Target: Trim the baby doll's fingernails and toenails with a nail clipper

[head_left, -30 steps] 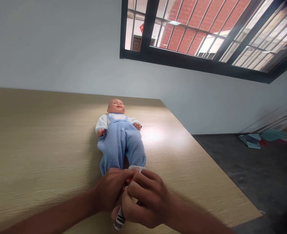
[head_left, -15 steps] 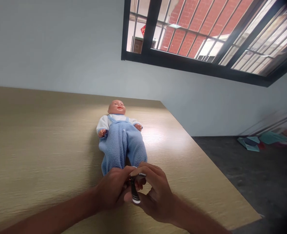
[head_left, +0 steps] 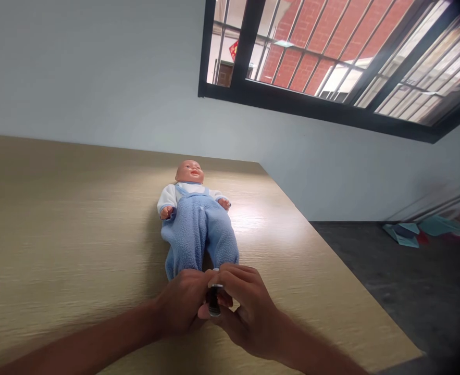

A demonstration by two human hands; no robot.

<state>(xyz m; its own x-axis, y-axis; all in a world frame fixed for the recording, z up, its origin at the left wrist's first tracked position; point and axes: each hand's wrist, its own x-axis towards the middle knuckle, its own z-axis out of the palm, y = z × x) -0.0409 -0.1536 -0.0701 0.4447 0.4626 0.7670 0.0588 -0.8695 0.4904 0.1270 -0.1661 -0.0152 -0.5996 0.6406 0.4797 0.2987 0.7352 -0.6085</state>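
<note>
A baby doll (head_left: 193,224) in fuzzy blue overalls and a white top lies on its back on the wooden table (head_left: 77,224), feet toward me. My left hand (head_left: 183,299) is closed around the doll's lower leg or foot; the exact grip is hidden behind the fingers. What looks like a small nail clipper (head_left: 213,302), dark with silvery ends, is pinched between the thumb and fingers of my right hand (head_left: 249,307). It is right by the doll's toes (head_left: 224,298), which show beneath my right fingers. Whether its jaws touch a toe, I cannot tell.
Past the table's right edge lies a dark floor (head_left: 355,255), with teal dustpans (head_left: 403,234) by the wall. A black-framed barred window (head_left: 315,104) is set in the pale wall (head_left: 97,73) behind the table.
The clipper has tilted in my right hand, so its dark lever looks shorter and its silver part shows differently. Both hands stay at the doll's foot. The view has shifted slightly.
</note>
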